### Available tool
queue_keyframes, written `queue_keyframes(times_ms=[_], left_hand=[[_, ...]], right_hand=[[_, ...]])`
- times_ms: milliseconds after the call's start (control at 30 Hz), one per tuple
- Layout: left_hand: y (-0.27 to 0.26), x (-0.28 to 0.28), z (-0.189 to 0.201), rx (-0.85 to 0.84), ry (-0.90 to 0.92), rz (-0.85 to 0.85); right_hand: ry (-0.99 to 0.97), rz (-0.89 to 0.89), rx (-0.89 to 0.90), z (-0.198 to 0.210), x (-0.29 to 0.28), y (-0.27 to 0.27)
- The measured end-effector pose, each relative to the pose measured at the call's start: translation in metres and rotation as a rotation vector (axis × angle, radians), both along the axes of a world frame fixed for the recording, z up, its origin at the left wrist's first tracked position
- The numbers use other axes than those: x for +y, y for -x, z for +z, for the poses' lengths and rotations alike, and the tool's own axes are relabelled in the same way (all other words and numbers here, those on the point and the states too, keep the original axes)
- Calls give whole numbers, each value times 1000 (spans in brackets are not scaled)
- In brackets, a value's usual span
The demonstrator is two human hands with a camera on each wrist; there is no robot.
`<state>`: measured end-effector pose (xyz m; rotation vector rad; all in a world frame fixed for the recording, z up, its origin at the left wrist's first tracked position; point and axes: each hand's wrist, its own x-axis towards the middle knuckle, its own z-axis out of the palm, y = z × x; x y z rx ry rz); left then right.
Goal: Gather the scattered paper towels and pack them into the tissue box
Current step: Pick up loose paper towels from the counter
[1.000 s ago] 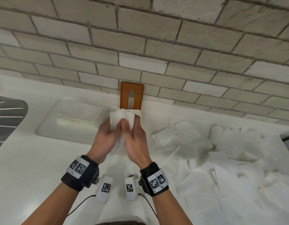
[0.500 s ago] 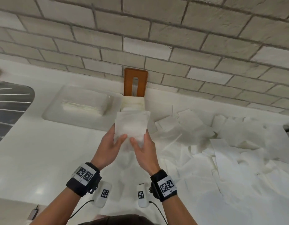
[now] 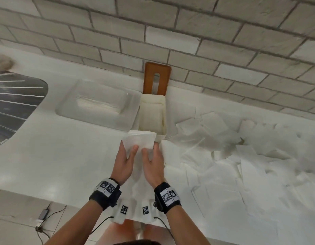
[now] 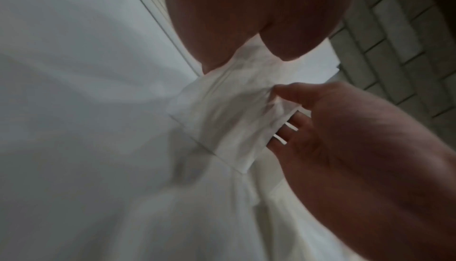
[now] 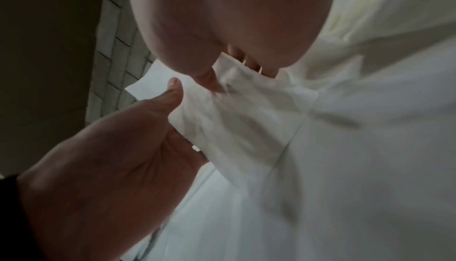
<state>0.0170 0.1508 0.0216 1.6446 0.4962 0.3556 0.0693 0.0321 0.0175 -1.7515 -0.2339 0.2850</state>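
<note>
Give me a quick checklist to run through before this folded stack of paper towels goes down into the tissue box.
1. Both hands hold the stack: ok. The left hand and right hand pinch the folded paper towels, thumbs on top.
2. Stack squared up: ok, edges look roughly even, slightly rumpled.
3. Tissue box open: ok, its wooden lid leans against the wall behind it.
4. Room inside the box: cannot tell; towels already lie in it, depth left unclear.
5. Stack over the opening: not ok, it is at the box's near edge.
6. Loose towels remaining: not ok, many lie on the counter to the right.
</note>
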Motion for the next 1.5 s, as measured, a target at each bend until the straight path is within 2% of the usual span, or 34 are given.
queue_keyframes(times_ms=[100,200,267,467,633,733,800,867,967,1033,1267,1400,1500], left_hand=[[0,8,9,-49,38,42],[-3,10,2,56,32,-43],[-5,8,-5,121,52,-53],[-11,14,10,27,147,68],[-13,7,19,-28,359,83],[-16,5,18,-35,447,130],[-17,5,12,73,559,147],[-14,6,7,208,603,93],[-6,3,4,226,611,91],[-2,4,8,189,622,125],[-7,15,45,21,594,144],[-18,16,64,-40,583,160],[-25,13,67,19,574,133]], right_hand=[[-15,-26,-54,4,-4,-1],[137,-39,-41,-10,-9,-4],[164,-40,0,-15,-8,-6],[59,-147,-94,-2,-18,-11],[15,-101,45,7,-18,-19],[153,67,12,15,-19,-21],[238,144,50,14,-19,-21],[334,154,73,9,-20,-22],[458,143,83,0,-23,-25],[379,69,107,4,-27,-25],[106,-44,-71,34,-26,-30],[46,15,-17,47,-18,-35],[70,94,34,48,-13,-37]])
